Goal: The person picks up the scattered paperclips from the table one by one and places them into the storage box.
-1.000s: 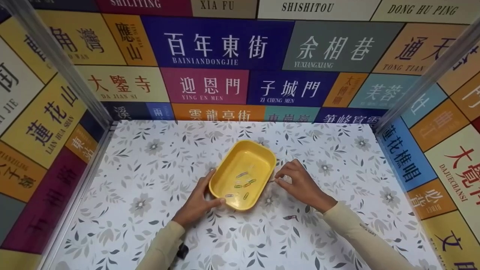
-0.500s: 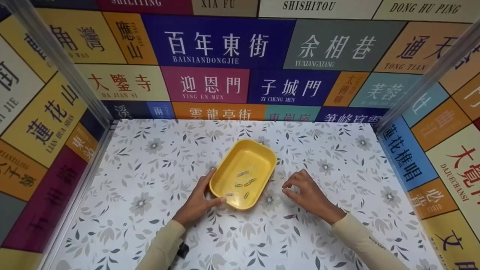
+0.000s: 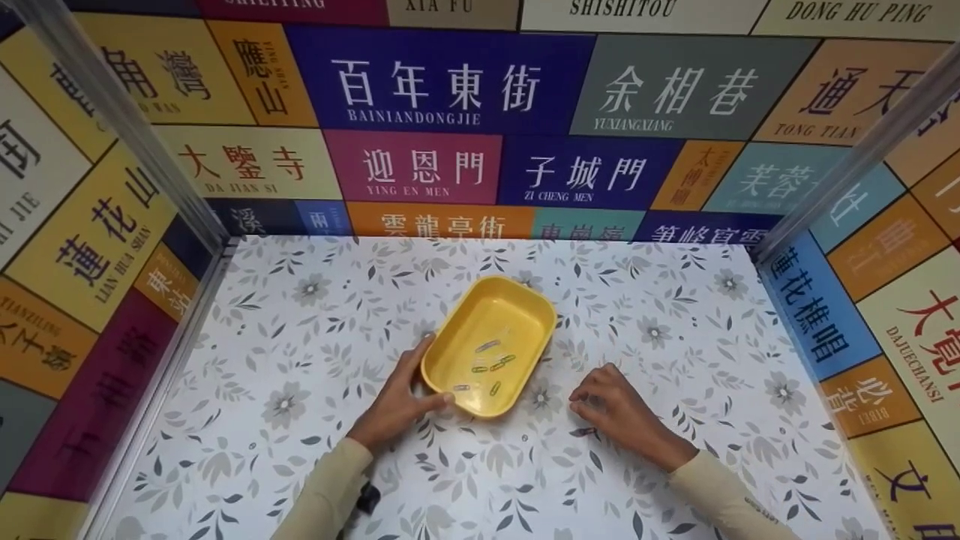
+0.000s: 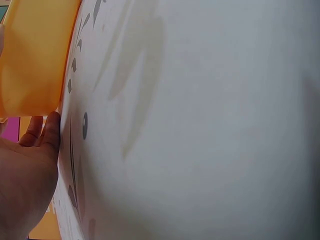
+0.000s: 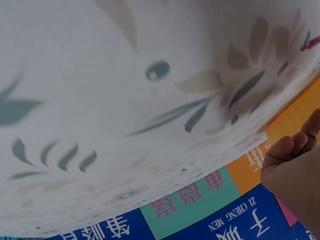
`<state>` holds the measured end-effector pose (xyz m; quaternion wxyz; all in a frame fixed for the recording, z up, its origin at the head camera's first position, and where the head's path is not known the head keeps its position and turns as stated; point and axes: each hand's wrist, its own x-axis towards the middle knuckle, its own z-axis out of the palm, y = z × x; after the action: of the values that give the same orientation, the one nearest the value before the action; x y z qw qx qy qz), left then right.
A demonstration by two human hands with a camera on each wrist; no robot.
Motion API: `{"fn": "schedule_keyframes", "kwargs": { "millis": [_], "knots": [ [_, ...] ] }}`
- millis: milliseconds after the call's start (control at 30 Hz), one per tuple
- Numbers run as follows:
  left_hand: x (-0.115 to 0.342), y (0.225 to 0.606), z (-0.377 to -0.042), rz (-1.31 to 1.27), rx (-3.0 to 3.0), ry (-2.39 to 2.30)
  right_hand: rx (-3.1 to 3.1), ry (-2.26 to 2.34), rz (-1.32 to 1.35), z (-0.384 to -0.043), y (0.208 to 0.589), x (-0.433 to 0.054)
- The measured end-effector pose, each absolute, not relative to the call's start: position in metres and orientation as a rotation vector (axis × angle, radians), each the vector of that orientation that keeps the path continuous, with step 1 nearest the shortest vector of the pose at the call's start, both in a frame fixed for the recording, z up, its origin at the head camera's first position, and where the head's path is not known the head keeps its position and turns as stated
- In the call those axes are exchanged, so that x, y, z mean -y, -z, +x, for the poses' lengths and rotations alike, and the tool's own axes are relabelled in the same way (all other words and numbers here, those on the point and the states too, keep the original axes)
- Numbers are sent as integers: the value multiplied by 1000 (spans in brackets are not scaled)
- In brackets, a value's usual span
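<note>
A yellow rectangular tray (image 3: pixel 544 315) sits tilted on the table with several paper clips (image 3: pixel 495 388) on its floor. My left hand (image 3: pixel 394 401) grips its near left side, thumb over the rim and fingers along the outer wall. In the left wrist view, that hand's fingertips are right at the tray's lower edge (image 4: pixel 35 107). My right hand (image 3: pixel 619 409) hovers low over the table to the right of the tray, fingers loosely curled, nothing visible between them. Just below its fingertips lies a small dark red object (image 3: pixel 586 432), a thin red strip (image 5: pixel 310 45) in the right wrist view.
The white table (image 3: pixel 300 465) has a grey leaf and flower print. Walls of coloured panels with lettering (image 3: pixel 442 82) enclose the back and both sides, with clear posts (image 3: pixel 142 127) at the corners.
My right hand has drawn away from the tray's right rim, moving right and toward me, down near the red object. The left hand and tray have stayed in place.
</note>
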<state>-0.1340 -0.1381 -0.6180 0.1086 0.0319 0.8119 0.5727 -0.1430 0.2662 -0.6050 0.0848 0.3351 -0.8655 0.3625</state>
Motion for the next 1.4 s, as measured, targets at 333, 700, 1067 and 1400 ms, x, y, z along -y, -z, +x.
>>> {"fn": "schedule_keyframes", "kwargs": {
  "millis": [333, 700, 1067, 1400],
  "knots": [
    [137, 618, -135, 67, -2370, -1699, 2592, -1144, 956, -129, 617, -276],
    [136, 619, -136, 50, -2369, -1693, 2496, -1223, 1013, -121, 626, -289],
    [138, 619, -135, 93, -2366, -1721, 2495, -1151, 1078, -121, 634, -301],
    [139, 619, -135, 125, -2365, -1712, 2466, -1130, 1074, -120, 640, -306]
  ]
}}
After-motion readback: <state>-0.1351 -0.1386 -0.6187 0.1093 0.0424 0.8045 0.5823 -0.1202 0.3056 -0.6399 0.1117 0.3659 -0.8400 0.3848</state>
